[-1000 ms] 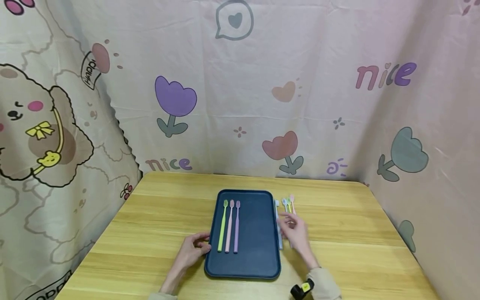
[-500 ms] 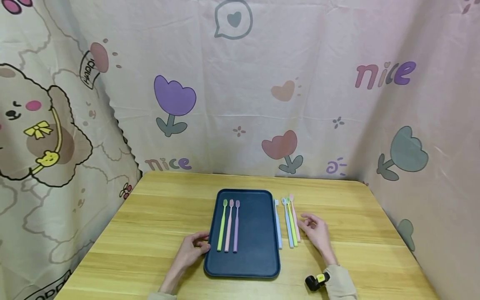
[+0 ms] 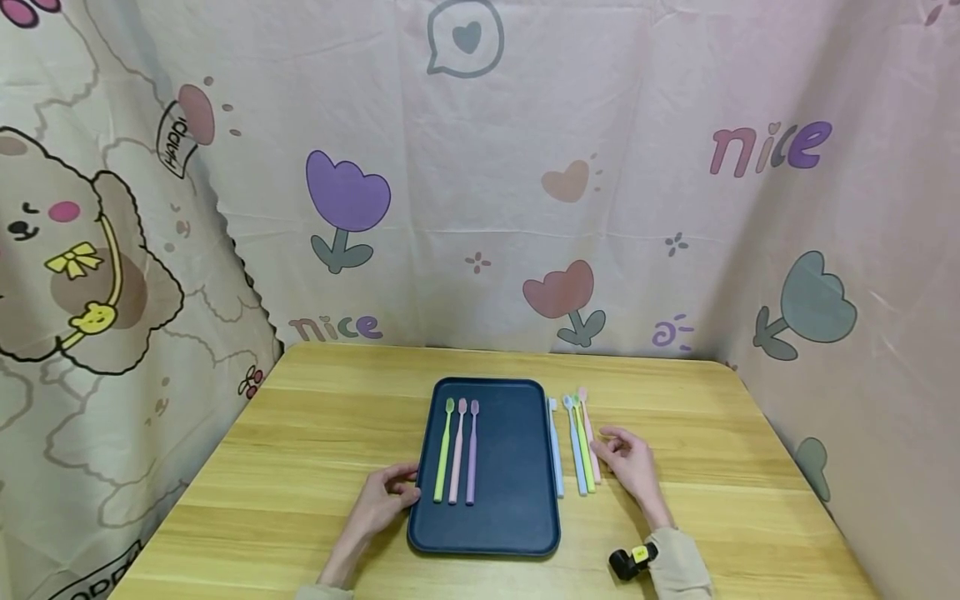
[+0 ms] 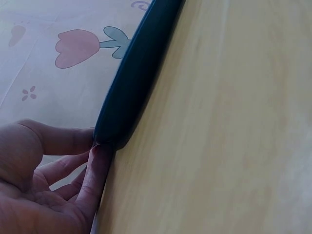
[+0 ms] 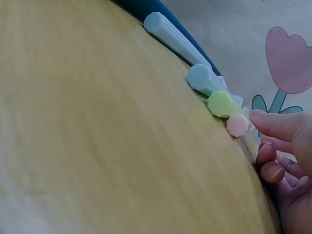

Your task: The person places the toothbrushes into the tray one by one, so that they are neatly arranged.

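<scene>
Pink toothbrush (image 3: 587, 421) lies outermost, right of the tray (image 3: 517, 467), in my head view, inviting a light mid-handle pinch, I judge, while my left-wrist view shows the left hand (image 4: 46, 201) pinching the tray's edge, and my right-wrist view the right hand (image 5: 303, 151) loosely curled, seemingly holding nothing, beside wood-grained table (image 5: 97, 122) and printed cloth (image 5: 214, 24).

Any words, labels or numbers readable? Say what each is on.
"nice": upper-right print on the backdrop
"nice": left-of-centre print, same backdrop
"HAPP", last letter unclear: sideways banner on the left
Bottom-left lettering: cut off
Yellow tag on the black wrist device: too small
Toothbrushes, tray: none readable
</scene>
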{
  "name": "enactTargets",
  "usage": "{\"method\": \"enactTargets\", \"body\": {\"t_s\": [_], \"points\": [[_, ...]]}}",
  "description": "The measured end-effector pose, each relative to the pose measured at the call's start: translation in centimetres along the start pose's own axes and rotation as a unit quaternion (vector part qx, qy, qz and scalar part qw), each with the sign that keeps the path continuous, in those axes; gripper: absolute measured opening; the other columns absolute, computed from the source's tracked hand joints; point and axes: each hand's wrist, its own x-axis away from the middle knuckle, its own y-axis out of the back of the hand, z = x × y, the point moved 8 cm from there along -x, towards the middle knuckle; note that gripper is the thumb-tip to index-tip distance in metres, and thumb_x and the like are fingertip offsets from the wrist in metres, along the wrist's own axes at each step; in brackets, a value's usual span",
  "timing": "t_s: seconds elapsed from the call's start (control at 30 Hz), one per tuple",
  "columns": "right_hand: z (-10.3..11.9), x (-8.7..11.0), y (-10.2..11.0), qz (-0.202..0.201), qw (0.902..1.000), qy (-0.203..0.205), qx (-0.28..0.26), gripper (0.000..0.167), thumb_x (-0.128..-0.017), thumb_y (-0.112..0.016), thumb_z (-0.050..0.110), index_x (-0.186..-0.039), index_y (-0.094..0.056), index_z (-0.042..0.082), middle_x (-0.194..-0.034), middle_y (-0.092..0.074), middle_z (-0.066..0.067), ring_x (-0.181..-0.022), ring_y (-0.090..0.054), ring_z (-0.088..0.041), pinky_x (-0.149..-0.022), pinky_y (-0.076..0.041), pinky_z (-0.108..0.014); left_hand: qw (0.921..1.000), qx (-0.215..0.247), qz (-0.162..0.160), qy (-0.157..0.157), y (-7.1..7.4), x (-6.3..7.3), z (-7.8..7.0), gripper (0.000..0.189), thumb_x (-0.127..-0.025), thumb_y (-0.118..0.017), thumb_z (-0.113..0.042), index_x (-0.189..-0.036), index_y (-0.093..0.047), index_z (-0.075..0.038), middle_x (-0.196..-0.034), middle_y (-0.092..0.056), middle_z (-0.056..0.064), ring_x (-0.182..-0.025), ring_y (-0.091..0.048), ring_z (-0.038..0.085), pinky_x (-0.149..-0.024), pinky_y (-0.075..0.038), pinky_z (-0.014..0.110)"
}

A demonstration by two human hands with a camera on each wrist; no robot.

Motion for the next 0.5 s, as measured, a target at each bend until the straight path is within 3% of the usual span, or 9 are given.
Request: {"method": "enactTargets", "body": {"t_s": [0.3,0.5], "points": [[0.09,0.13,-0.05,0.009,0.9998,-0.016,-0.008,0.037,-0.086,-0.078,0.016,-0.117,-0.070,-0.002,-0.082,-0.065,-0.006,-0.065,-0.054,-0.002,-0.063,-0.047,-0.018,1.0000,0.002,-0.004,0.003,0.01,0.05,0.09,0.041,-0.082,-0.070,0.010,-0.122,-0.066,0.009,-0.109,-0.071,0.018,-0.077,-0.058,0.013,-0.064,-0.045,0.019],[0.15,0.36,0.07,0.039,0.9986,-0.022,-0.027,0.041,-0.087,-0.077,0.013,-0.122,-0.065,-0.006,-0.087,-0.066,-0.011,-0.066,-0.056,-0.003,-0.061,-0.047,-0.019,1.0000,0.003,-0.002,0.005,-0.03,0.08,0.05,0.040,-0.082,-0.069,0.010,-0.123,-0.066,0.009,-0.109,-0.071,0.019,-0.076,-0.058,0.012,-0.064,-0.045,0.019]]}}
